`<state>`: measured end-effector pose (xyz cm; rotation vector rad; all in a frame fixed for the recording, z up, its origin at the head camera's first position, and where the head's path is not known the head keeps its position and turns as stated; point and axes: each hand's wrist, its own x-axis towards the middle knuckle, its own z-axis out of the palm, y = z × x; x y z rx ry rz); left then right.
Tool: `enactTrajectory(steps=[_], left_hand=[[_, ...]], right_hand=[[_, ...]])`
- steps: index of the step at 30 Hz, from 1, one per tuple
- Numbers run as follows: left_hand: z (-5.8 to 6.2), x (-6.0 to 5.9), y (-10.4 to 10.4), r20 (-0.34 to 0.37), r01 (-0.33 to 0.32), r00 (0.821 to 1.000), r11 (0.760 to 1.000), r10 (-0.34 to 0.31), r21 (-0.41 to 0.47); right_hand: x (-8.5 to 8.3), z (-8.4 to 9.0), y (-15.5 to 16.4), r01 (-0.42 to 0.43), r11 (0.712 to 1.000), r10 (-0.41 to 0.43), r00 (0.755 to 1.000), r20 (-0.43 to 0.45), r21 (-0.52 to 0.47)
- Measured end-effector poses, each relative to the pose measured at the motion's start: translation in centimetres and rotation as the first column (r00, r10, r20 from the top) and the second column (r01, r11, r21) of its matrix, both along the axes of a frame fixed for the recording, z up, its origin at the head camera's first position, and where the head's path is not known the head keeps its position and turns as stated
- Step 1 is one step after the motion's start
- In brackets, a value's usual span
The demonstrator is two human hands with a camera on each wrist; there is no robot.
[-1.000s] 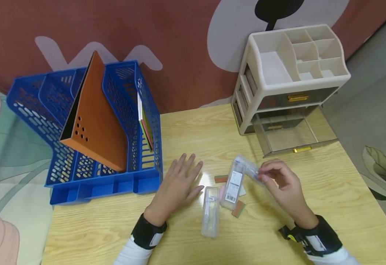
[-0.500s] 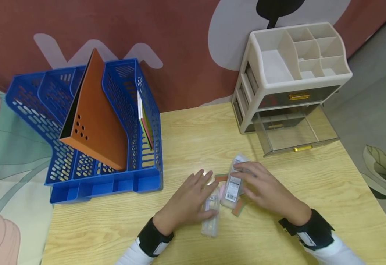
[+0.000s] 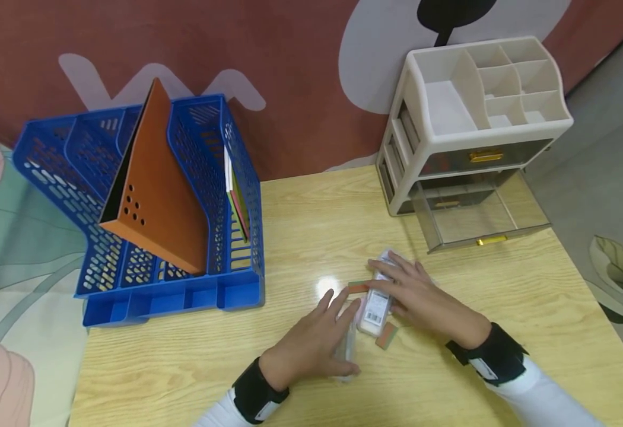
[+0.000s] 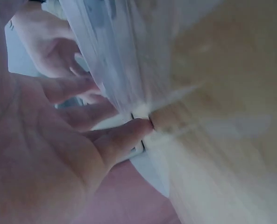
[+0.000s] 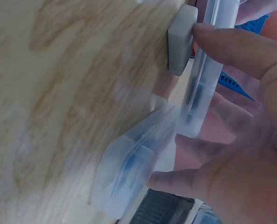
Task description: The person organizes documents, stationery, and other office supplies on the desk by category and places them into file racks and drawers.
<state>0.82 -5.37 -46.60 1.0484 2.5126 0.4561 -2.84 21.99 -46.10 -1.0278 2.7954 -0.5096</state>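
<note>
My left hand (image 3: 311,350) lies over a clear plastic case (image 3: 350,343), its fingers fairly straight and the thumb at the near end. Much of that case is hidden under the hand. To its right, a clear case with a white label (image 3: 377,308) leans at a slant on small pieces. Across it stretch the spread fingers of my right hand (image 3: 423,296), and in the right wrist view the thumb touches its edge. That view also shows a third clear case (image 5: 129,172) at the little fingertip and a white block (image 5: 182,39) beside the thumb.
Two small orange-and-green blocks lie by the cases, one nearer (image 3: 386,335) and one farther (image 3: 358,287). A blue file rack (image 3: 239,290) holding an orange folder (image 3: 156,201) stands left. At the back right, a white organizer (image 3: 429,127) has one clear drawer (image 3: 488,228) pulled out.
My right hand has left the far case at the right and moved left over the labelled case. My left hand has come right and nearer, from bare table onto the left case.
</note>
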Motion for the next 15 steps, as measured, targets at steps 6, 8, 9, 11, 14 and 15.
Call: enactTrajectory(steps=[6,8,9,11,14,15], left_hand=[[0.3,0.5,0.8,0.052,-0.045,0.998,0.998,0.043,0.034],[0.3,0.6,1.0,0.037,-0.054,0.998,0.997,0.052,0.047],[0.4,0.6,1.0,0.027,-0.058,0.998,0.997,0.057,0.042],[0.4,0.4,1.0,0.008,-0.075,0.997,0.997,0.075,0.017],[0.1,-0.1,0.6,-0.033,-0.115,0.993,0.993,0.114,-0.026],[0.1,-0.3,0.4,-0.036,-0.131,0.991,0.991,0.13,-0.038]], right_hand=[[-0.5,0.1,0.2,0.006,1.0,-0.006,1.0,0.007,-0.03],[-0.6,0.1,0.3,0.007,0.999,-0.007,1.0,-0.001,-0.051],[-0.7,0.1,0.2,0.009,0.998,-0.01,1.0,-0.001,-0.059],[-1.0,0.2,0.2,0.012,0.997,-0.012,1.0,-0.004,-0.08],[-1.6,0.3,0.0,0.029,0.994,-0.029,1.0,0.009,-0.102],[-1.8,0.4,-0.1,0.038,0.994,-0.037,0.999,0.015,-0.106]])
